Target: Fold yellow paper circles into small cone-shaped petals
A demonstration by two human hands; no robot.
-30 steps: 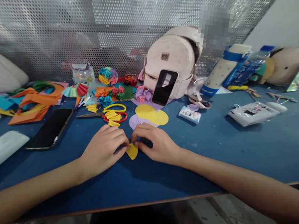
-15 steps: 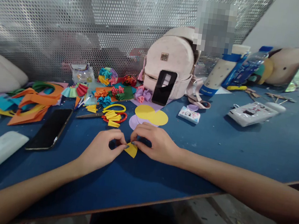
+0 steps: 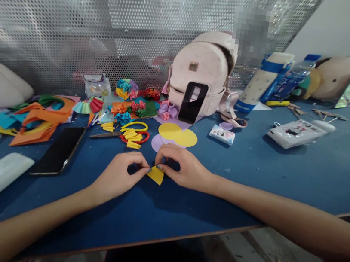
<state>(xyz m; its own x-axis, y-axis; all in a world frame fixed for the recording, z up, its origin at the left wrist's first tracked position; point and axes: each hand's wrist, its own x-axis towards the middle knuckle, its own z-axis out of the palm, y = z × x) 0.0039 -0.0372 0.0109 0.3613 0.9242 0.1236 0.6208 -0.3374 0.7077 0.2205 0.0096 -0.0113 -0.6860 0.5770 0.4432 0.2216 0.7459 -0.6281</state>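
A folded piece of yellow paper [image 3: 157,175], wedge-shaped, is pinched between both hands just above the blue table. My left hand [image 3: 122,172] grips its left corner with thumb and forefinger. My right hand [image 3: 184,165] has its thumb and fingertips on the upper right edge, and they hide part of it. Right behind the hands lie yellow paper circles [image 3: 185,137] and lilac paper circles [image 3: 157,142]. Left of these, small folded yellow paper pieces [image 3: 132,136] rest on a pair of scissors [image 3: 106,134] with red and yellow handles.
A phone [image 3: 193,103] leans on a white backpack [image 3: 200,65]. Another phone [image 3: 58,151] and orange paper scraps [image 3: 37,124] lie left. Pleated paper flowers [image 3: 126,89] sit behind. Rightward are a tissue pack [image 3: 222,134], a larger pack [image 3: 296,133] and a tumbler [image 3: 259,84].
The yellow paper wedge has shifted very slightly to the right and shows a little more. My right fingers have moved slightly; the left hand stays almost still.
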